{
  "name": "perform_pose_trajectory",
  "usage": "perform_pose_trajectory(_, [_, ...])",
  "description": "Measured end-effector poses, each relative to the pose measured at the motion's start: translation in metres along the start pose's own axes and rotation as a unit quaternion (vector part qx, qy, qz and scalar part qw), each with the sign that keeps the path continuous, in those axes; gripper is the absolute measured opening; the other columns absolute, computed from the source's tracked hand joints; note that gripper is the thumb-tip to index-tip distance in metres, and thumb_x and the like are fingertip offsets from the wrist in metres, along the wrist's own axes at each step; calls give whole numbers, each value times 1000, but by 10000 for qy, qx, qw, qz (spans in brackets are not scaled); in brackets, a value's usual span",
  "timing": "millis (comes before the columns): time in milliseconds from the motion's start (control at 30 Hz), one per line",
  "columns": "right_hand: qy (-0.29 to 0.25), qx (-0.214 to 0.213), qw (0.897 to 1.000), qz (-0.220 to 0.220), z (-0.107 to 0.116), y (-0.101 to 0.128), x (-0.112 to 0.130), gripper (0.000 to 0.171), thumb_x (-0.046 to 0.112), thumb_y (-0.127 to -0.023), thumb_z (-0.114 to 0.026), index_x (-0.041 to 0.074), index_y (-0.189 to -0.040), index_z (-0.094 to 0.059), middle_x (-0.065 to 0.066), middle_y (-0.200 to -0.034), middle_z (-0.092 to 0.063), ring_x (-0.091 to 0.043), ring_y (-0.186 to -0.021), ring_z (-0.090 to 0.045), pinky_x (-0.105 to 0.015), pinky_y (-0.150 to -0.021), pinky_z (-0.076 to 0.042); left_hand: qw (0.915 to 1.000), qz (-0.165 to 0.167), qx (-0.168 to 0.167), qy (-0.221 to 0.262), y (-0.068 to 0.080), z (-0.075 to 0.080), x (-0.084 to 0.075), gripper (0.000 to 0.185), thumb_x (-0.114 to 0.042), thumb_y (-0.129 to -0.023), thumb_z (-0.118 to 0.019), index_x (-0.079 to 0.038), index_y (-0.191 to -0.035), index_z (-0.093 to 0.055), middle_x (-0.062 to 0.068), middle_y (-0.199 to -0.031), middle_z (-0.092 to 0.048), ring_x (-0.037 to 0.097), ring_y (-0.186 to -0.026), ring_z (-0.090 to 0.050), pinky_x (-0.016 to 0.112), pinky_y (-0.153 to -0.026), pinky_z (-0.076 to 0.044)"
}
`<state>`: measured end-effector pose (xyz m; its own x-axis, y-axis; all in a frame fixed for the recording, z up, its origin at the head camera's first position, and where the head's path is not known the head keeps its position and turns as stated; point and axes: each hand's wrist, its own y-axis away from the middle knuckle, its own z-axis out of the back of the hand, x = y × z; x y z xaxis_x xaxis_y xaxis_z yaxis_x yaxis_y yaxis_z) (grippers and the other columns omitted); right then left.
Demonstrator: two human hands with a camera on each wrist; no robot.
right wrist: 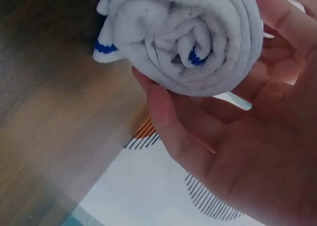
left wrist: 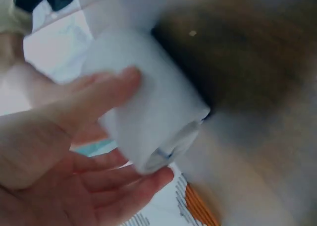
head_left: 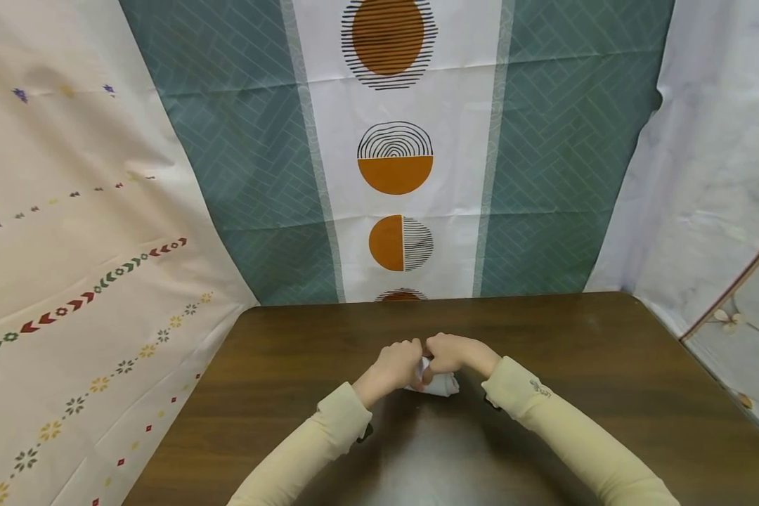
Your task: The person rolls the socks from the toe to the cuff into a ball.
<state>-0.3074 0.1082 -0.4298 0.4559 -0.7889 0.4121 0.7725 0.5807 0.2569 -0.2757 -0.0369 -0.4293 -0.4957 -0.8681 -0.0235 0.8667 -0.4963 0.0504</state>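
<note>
Plainly, we pinch a rolled white cloth with blue bands between the thumb and slightly spread fingers of our left hand; our right hand curves its fingers round it from the other side (its spiral end shows). Between both hands' fingers, the roll sits over a brown wood-grain table; a white, teal and orange patterned cloth hangs beyond our fingertips.
</note>
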Motion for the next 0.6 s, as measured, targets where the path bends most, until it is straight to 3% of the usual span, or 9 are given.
perform_pose_trajectory(200, [-122,64,9998,-120,-1,-1,1,17,26,-74,-75,15,-72,-62,7,-62,-44,-10,-57,-38,-26,-52,-31,9989,-299,-75,365,-2,-14,5,37,-29,-63,-91,-11,-86,-68,0,-76,-66,11,-64,-60,24,-55,-49])
perform_pose_trajectory(400, [-203,-60,9997,-131,-5,4,0,16,28,-78,-71,13,-85,-67,4,-73,-59,-11,-62,-49,-28,-57,-39,9981,-420,129,427,-10,-10,10,38,-25,-62,-92,-10,-88,-69,0,-79,-66,7,-62,-55,21,-57,-47])
perform_pose_trajectory(500, [169,-263,9993,-192,-8,10,5,22,32,-83,-69,11,-89,-67,-4,-82,-63,-15,-67,-53,-32,-62,-44,9981,-351,302,415,-14,-6,9,39,-22,-60,-93,-10,-89,-69,-1,-81,-66,8,-63,-54,21,-59,-47])
perform_pose_trajectory(600, [998,-781,9918,-160,-17,20,14,34,35,-87,-67,3,-97,-66,-12,-91,-61,-22,-77,-55,-38,-68,-49,9972,-341,458,483,-18,-3,6,40,-18,-60,-92,-10,-92,-70,-1,-83,-67,9,-66,-56,21,-60,-49])
